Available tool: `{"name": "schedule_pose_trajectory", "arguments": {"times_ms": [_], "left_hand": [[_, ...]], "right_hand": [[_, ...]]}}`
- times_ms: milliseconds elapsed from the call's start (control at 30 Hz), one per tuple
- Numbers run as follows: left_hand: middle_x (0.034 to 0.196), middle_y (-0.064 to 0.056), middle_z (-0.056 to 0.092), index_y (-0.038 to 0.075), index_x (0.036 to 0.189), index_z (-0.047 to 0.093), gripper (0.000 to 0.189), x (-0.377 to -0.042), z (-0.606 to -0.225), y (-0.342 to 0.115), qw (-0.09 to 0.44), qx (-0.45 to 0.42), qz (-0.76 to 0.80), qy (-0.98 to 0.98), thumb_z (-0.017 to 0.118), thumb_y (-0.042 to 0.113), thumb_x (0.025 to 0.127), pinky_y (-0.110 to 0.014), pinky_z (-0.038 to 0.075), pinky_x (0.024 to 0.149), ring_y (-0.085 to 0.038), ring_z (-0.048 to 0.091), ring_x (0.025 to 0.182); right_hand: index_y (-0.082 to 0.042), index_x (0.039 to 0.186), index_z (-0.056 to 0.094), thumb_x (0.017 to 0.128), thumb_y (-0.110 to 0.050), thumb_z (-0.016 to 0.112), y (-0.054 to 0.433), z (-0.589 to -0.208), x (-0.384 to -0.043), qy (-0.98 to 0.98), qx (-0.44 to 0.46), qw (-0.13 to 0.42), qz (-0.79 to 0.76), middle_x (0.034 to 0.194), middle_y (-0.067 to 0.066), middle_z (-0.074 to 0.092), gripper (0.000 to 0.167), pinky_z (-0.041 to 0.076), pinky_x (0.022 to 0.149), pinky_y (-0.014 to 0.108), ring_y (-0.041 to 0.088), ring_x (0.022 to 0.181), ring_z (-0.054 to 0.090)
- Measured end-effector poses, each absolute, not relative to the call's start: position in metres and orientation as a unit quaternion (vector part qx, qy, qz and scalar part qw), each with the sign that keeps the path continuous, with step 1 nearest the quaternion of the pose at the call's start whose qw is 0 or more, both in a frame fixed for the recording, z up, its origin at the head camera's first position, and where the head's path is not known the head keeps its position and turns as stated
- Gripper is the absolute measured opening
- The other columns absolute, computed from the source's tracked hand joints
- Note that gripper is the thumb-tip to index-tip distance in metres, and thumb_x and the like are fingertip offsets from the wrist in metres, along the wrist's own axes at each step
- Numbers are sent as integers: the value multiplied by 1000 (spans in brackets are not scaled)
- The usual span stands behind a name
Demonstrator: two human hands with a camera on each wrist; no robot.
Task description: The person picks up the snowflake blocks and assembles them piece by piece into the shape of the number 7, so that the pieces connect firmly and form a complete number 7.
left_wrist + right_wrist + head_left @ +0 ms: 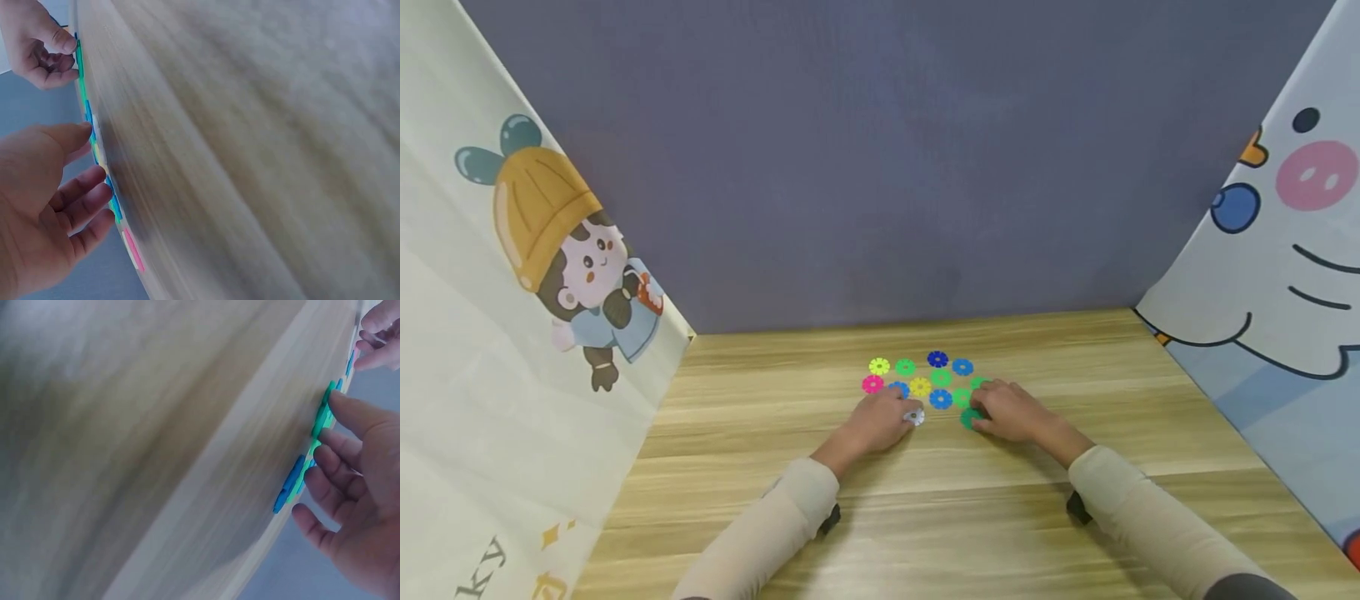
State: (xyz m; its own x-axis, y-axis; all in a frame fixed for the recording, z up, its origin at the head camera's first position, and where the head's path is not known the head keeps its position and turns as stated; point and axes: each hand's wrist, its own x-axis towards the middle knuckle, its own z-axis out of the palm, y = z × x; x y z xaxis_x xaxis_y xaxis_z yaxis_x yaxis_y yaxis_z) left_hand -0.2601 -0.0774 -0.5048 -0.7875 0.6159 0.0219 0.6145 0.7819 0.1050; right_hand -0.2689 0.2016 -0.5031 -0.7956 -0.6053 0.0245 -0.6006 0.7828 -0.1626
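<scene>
In the head view, my left hand [880, 419] pinches a white notched interlocking disc [915, 416] between thumb and index finger. My right hand [1009, 410] holds a dark green interlocking disc [969, 418] by its edges; in the right wrist view, thumb and index fingertip meet this green disc [323, 411] at opposite sides. A blue disc [289, 484] lies below the right fingers there. Beside the left hand are a pink disc [872, 384] and a partly covered blue disc [898, 389]. Another green disc [979, 383] shows just past the right fingers.
Between and beyond the hands lie several more flat discs, among them a yellow one [920, 387], a light blue one [941, 399] and a dark blue one [937, 359]. The wooden table [925, 517] meets a grey panel [910, 167] behind; printed cloths flank both sides.
</scene>
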Motion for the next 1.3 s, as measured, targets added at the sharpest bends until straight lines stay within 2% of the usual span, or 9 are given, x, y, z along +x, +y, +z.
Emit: {"name": "schedule_pose_trajectory", "arguments": {"times_ms": [167, 333, 433, 533, 700, 833, 1067, 1300], "left_hand": [[110, -3, 70, 24, 122, 75, 26, -263, -509, -76, -31, 342, 53, 938, 70, 26, 96, -27, 56, 80, -15, 63, 99], [114, -2, 74, 19, 116, 77, 24, -263, -507, -75, -38, 353, 53, 933, 73, 19, 92, -30, 56, 94, -18, 66, 109], [114, 0, 76, 18, 113, 78, 24, -264, -506, -73, -34, 355, 61, 932, 75, 15, 90, -31, 56, 95, -18, 68, 108], [114, 1, 76, 19, 115, 76, 27, -264, -506, -72, -28, 353, 59, 934, 75, 14, 89, -30, 57, 92, -19, 69, 105], [117, -2, 74, 20, 122, 73, 34, -263, -505, -68, -15, 352, 21, 935, 76, 16, 89, -30, 55, 95, -19, 66, 108], [112, 0, 73, 22, 119, 75, 30, -264, -505, -66, -6, 351, 6, 936, 76, 17, 90, -27, 53, 93, -16, 63, 104], [115, 0, 72, 20, 117, 73, 28, -265, -505, -66, -9, 326, 35, 945, 77, 19, 89, -29, 52, 96, -17, 63, 107], [120, -1, 71, 18, 121, 68, 34, -264, -507, -69, -5, 296, 69, 953, 78, 22, 89, -30, 53, 94, -18, 63, 111]], "right_hand": [[-13, 98, 71, 90, -33, 77, 204, -504, -272, 941, -323, 27, -97, 82, -7, 55, 22, 42, 69, 30, 9, 78, 47], [-11, 100, 73, 89, -30, 79, 203, -504, -274, 942, -312, 45, -117, 82, -7, 58, 23, 44, 74, 32, 11, 81, 49], [-9, 101, 72, 89, -28, 79, 202, -504, -276, 941, -309, 55, -129, 82, -6, 58, 24, 44, 75, 34, 12, 81, 49], [-8, 102, 72, 89, -28, 79, 202, -504, -277, 940, -305, 64, -138, 83, -5, 58, 25, 44, 77, 35, 12, 82, 49], [-10, 102, 70, 89, -28, 79, 203, -506, -279, 940, -300, 73, -142, 83, -5, 57, 24, 45, 81, 38, 13, 84, 50], [-9, 103, 69, 89, -28, 79, 204, -506, -280, 940, -297, 76, -148, 84, -5, 57, 25, 46, 83, 39, 14, 85, 50], [-13, 98, 64, 89, -27, 80, 204, -504, -279, 939, -293, 82, -163, 85, -4, 56, 23, 46, 75, 31, 11, 81, 47], [-16, 94, 56, 87, -24, 82, 203, -498, -276, 934, -294, 91, -181, 78, -7, 53, 28, 42, 65, 25, 9, 70, 46]]}}
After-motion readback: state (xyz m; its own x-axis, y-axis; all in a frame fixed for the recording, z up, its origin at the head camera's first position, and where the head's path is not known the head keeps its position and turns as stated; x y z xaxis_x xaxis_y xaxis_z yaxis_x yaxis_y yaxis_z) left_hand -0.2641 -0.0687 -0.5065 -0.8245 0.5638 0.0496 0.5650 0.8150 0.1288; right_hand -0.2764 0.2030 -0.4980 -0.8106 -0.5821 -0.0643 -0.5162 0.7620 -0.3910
